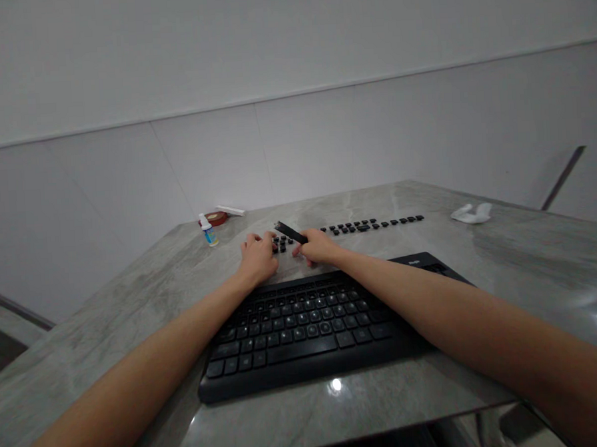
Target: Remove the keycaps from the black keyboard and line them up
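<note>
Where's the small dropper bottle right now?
Head view: the dropper bottle stands upright at the table's far left, just in front of the red tape roll, left of the left hand.

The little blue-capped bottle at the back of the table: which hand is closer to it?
Left. The left hand lies just right of the bottle; the right hand, holding a long black key, is farther right.

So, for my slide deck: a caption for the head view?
Right hand holding a long black keycap beyond a keyboard.
</note>
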### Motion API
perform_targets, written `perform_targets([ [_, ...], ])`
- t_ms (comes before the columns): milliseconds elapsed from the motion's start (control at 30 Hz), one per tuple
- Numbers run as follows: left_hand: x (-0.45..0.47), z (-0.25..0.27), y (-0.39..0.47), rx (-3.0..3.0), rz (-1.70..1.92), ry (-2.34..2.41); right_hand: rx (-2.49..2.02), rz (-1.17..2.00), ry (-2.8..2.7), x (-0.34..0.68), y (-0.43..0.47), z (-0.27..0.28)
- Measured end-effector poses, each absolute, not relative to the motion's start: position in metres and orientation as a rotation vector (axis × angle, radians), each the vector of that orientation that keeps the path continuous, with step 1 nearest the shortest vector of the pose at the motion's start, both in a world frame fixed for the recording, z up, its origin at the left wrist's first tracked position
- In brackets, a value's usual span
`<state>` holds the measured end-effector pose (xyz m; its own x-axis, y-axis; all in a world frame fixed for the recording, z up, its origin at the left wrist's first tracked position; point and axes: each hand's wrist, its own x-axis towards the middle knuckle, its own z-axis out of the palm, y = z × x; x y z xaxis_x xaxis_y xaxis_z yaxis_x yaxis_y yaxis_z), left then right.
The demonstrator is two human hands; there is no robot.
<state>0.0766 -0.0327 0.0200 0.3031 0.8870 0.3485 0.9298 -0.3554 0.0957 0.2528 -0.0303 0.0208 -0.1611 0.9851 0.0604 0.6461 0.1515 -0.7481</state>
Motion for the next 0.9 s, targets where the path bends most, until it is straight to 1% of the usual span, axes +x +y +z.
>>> perform_targets([
  [300, 0.0787, 0.0193, -0.0313, -2.455, -0.475, -1.675, -1.562, 0.791, -1.859, 0.252, -0.0358, 0.0255],
  [700, 0.0788, 0.0208, -0.0342, -2.419, -0.528, -1.608, -1.565, 0.797, -1.868, 0.2531, -0.0343, 0.0239],
  [900, 0.0785, 0.0206, -0.0346, -2.405, -0.488, -1.604, -1.56, 0.806, -1.861, 0.252, -0.0346, 0.0233],
])
